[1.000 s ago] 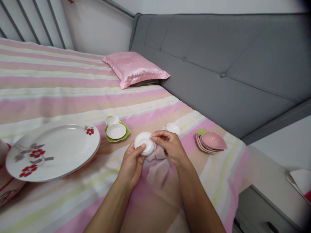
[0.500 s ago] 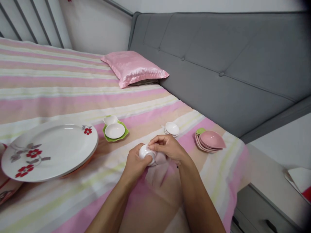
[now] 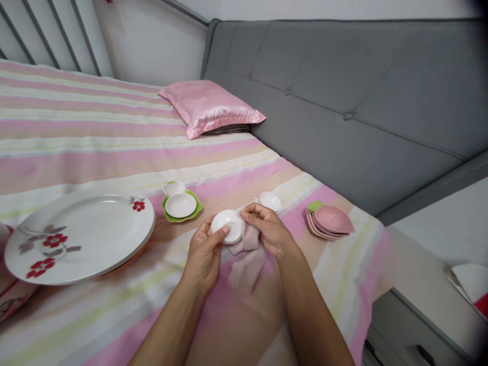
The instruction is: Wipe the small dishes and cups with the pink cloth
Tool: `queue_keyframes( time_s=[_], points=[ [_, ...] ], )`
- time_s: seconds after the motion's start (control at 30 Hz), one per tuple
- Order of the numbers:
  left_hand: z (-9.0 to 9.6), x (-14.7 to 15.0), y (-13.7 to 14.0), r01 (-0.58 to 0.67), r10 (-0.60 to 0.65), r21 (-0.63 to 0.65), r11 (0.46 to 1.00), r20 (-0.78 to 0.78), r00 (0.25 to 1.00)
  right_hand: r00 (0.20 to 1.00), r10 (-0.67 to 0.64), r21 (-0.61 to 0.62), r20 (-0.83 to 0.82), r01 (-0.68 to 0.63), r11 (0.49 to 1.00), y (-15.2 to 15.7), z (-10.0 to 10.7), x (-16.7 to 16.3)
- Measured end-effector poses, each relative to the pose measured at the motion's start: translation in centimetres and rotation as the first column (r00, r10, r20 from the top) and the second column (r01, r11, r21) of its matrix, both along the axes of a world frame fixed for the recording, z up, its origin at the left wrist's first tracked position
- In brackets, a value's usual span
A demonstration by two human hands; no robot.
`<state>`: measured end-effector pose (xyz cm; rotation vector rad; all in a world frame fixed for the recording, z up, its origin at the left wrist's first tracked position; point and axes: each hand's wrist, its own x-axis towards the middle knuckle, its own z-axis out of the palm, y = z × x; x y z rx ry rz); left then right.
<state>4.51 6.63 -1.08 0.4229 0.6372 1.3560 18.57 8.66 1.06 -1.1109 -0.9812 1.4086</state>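
My left hand (image 3: 205,253) grips a small white dish (image 3: 235,219) by its left side, with the thumb pressed inside it. The dish is tilted so its hollow faces me. My right hand (image 3: 271,231) pinches a pale pink cloth (image 3: 248,267) at the dish's right edge, and the cloth hangs down below the fingers. Just behind my right hand is a stack of small white dishes (image 3: 270,200), partly hidden. To the right lie stacked pink leaf-shaped dishes (image 3: 332,219) with a green tip. Left of my hands, a white dish (image 3: 180,205) rests on a green one (image 3: 198,208).
A large white plate (image 3: 95,239) with red flowers lies on the left, on top of something orange. The striped bedspread (image 3: 125,157) spreads under everything. A pink pillow (image 3: 213,104) sits by the grey headboard (image 3: 343,81). At lower right stands a grey nightstand (image 3: 407,325).
The small white dish has been turned from showing its underside to showing its hollow. My left hand has shifted slightly left, and more of the cloth shows below my right hand.
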Motion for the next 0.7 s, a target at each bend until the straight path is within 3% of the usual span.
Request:
queue_keyframes(
  time_s=[0.33,0.7],
  points=[
    [0.19,-0.12,0.15,0.01,-0.012,0.029,1.0,0.047,0.999,0.985,0.116,0.209,0.129,-0.141,0.968,-0.2,-0.1,-0.14],
    [0.22,-0.26,-0.67,0.127,-0.088,0.169,0.977,-0.222,0.971,0.969,0.171,0.162,0.181,-0.201,0.966,-0.46,0.4,0.76]
  ],
)
